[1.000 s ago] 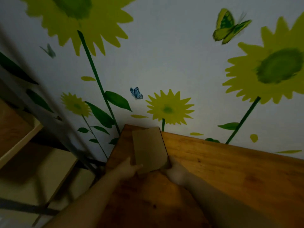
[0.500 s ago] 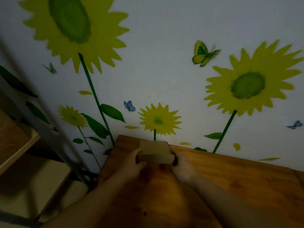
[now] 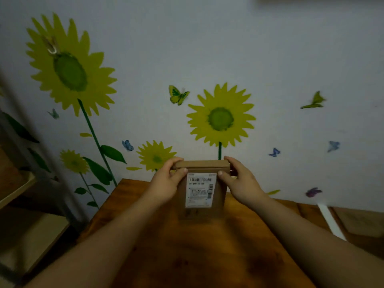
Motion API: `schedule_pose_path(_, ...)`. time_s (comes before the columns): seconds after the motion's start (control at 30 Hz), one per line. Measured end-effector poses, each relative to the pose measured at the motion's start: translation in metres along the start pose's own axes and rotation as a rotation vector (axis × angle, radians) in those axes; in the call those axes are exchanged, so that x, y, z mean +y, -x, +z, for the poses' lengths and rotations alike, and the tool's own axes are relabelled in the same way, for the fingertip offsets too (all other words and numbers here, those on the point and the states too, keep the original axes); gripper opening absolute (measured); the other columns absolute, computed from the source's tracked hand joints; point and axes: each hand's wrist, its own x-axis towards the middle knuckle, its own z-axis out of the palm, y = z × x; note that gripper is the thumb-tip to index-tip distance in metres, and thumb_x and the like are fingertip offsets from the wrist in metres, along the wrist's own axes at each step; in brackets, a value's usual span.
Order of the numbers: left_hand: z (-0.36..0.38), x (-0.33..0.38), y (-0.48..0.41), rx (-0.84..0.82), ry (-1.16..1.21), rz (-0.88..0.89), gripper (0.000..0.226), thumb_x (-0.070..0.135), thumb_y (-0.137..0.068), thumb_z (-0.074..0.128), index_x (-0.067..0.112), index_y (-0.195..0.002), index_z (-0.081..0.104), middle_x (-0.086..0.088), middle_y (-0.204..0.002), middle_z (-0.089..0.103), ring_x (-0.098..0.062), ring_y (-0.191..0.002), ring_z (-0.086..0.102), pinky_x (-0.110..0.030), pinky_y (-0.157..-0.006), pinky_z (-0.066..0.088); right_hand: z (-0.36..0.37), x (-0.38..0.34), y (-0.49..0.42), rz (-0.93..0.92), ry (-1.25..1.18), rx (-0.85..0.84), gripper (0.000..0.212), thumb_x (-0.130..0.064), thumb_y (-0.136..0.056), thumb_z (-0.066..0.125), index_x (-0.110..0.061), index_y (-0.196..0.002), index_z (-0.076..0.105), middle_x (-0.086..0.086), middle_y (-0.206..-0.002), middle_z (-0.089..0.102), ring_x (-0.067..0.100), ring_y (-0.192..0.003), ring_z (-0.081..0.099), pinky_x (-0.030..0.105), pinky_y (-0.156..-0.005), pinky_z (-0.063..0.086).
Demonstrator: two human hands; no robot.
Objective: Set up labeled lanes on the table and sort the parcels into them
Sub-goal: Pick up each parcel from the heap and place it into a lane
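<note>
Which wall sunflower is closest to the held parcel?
The small low sunflower, right by the left hand gripping the parcel; the other three sit higher or farther left.

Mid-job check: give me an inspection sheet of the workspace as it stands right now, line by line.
Surface: wooden table, brown, dimly lit; a white strip crosses its right end.
Job's things: one cardboard parcel, upright, white shipping label facing the camera; no lane labels seen.
Clutter: nothing seen.
Grippers: left hand and right hand each grip an upper corner of the parcel.
Cables: nothing seen.
Surroundings: wall with sunflower and butterfly decals behind the table; wooden shelf at left.
</note>
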Motion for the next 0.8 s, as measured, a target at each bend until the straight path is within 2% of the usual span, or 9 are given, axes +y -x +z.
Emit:
schedule_pose_path(0.13, 0.032, 0.045, 0.021, -0.004, 0.164, 0.024, 0.022, 0.013, -0.095, 0.052, 0.021, -0.115, 0.052, -0.007, -0.11, 0.054, -0.009, -0.076, 0.061, -0.019, -0.06, 0.055, -0.047, 0.002, 0.044, 0.048, -0.063, -0.074, 0.043, -0.019, -0.094, 0.059, -0.026, -0.134, 0.045, -0.012, -0.103, 0.058, 0.001, -0.089, 0.058, 0.015, -0.068, 0.046)
schedule_pose_path(0.2, 0.043, 0.062, 0.031, -0.068, 0.226, 0.03, 0.036, 0.011, -0.095, 0.052, 0.022, -0.128, 0.047, -0.007, -0.114, 0.055, -0.012, -0.083, 0.063, -0.019, -0.062, 0.056, -0.069, -0.002, 0.061, 0.052, -0.076, -0.022, 0.043, -0.019, -0.094, 0.058, -0.025, -0.134, 0.045, -0.013, -0.101, 0.059, 0.0, -0.087, 0.058, 0.02, -0.073, 0.05)
schedule_pose_path(0.27, 0.05, 0.075, 0.038, -0.17, 0.271, 0.005, 0.049, 0.008, -0.094, 0.053, 0.024, -0.138, 0.038, -0.005, -0.114, 0.058, -0.018, -0.092, 0.064, -0.027, -0.07, 0.056, -0.092, -0.01, 0.075, 0.054, -0.12, 0.057, 0.041, -0.019, -0.095, 0.056, -0.026, -0.134, 0.046, -0.008, -0.103, 0.063, 0.006, -0.091, 0.062, 0.03, -0.081, 0.054)
schedule_pose_path(0.33, 0.057, 0.083, 0.045, -0.295, 0.217, -0.023, 0.045, 0.006, -0.093, 0.055, 0.019, -0.134, 0.041, -0.003, -0.108, 0.063, -0.017, -0.091, 0.065, -0.035, -0.077, 0.053, -0.112, -0.022, 0.088, 0.057, -0.185, 0.151, 0.038, -0.019, -0.098, 0.051, -0.025, -0.135, 0.046, -0.008, -0.099, 0.064, 0.006, -0.087, 0.064, 0.023, -0.071, 0.053)
schedule_pose_path(0.43, 0.065, 0.096, 0.061, -0.413, 0.162, 0.0, 0.032, 0.007, -0.094, 0.053, 0.017, -0.124, 0.05, 0.001, -0.107, 0.067, -0.011, -0.085, 0.066, -0.031, -0.072, 0.054, -0.134, -0.039, 0.108, 0.043, -0.23, 0.306, 0.038, -0.018, -0.099, 0.049, -0.025, -0.136, 0.044, -0.009, -0.094, 0.065, 0.004, -0.082, 0.065, 0.018, -0.065, 0.052)
schedule_pose_path(0.53, 0.066, 0.118, 0.075, -0.428, 0.212, 0.083, 0.027, 0.009, -0.096, 0.05, 0.019, -0.121, 0.052, 0.005, -0.104, 0.067, -0.01, -0.086, 0.067, -0.026, -0.065, 0.054, -0.143, -0.051, 0.134, 0.043, -0.212, 0.342, 0.042, -0.019, -0.097, 0.052, -0.03, -0.137, 0.041, -0.003, -0.105, 0.065, 0.013, -0.097, 0.065, 0.036, -0.085, 0.056)
schedule_pose_path(0.6, 0.064, 0.131, 0.08, -0.43, 0.272, 0.11, 0.024, 0.011, -0.097, 0.049, 0.021, -0.118, 0.052, 0.001, -0.112, 0.065, -0.011, -0.09, 0.066, -0.026, -0.064, 0.054, -0.143, -0.054, 0.152, 0.083, -0.172, 0.301, 0.045, -0.023, -0.096, 0.054, -0.036, -0.136, 0.039, -0.002, -0.114, 0.061, 0.016, -0.106, 0.061, 0.041, -0.09, 0.054)
schedule_pose_path(0.73, 0.071, 0.145, 0.093, -0.465, 0.372, 0.12, 0.023, 0.013, -0.098, 0.047, 0.024, -0.118, 0.05, 0.003, -0.1, 0.068, -0.005, -0.075, 0.067, -0.023, -0.058, 0.052, -0.144, -0.06, 0.187, 0.138, -0.186, 0.35, 0.048, -0.023, -0.096, 0.054, -0.033, -0.14, 0.038, -0.002, -0.119, 0.058, 0.014, -0.104, 0.06, 0.036, -0.084, 0.056)
schedule_pose_path(0.8, 0.078, 0.151, 0.103, -0.507, 0.405, 0.107, 0.024, 0.014, -0.097, 0.048, 0.026, -0.118, 0.046, 0.005, -0.092, 0.069, -0.005, -0.071, 0.067, -0.025, -0.059, 0.052, -0.151, -0.063, 0.202, 0.144, -0.177, 0.417, 0.047, -0.023, -0.097, 0.053, -0.031, -0.141, 0.039, -0.002, -0.118, 0.059, 0.012, -0.099, 0.061, 0.028, -0.074, 0.057)
